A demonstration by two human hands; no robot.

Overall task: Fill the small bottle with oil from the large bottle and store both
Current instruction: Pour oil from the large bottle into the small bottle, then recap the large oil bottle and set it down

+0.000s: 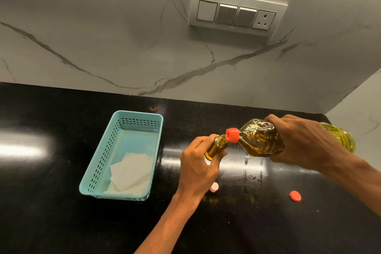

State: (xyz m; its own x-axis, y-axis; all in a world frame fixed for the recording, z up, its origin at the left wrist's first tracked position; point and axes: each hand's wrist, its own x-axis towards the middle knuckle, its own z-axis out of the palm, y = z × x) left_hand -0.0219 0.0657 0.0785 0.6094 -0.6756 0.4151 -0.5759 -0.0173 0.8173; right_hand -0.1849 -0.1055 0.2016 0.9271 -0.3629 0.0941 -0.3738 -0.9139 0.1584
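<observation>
Black surface (61,222), pouring stage: right hand (305,142) fingers wrapped around the tilted large bottle (259,138), left hand (198,163) fingers clasping the small bottle (216,146) at 3 o'clock of the basket (142,117); capping and storing remain.

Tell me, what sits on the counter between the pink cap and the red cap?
Nothing solid: between the pink cap and the red cap the head view shows only bare black counter with a few small glints, perhaps oil drips.

Black countertop (51,222), teal basket (99,163), pink cap (214,187), red cap (295,195)
</observation>
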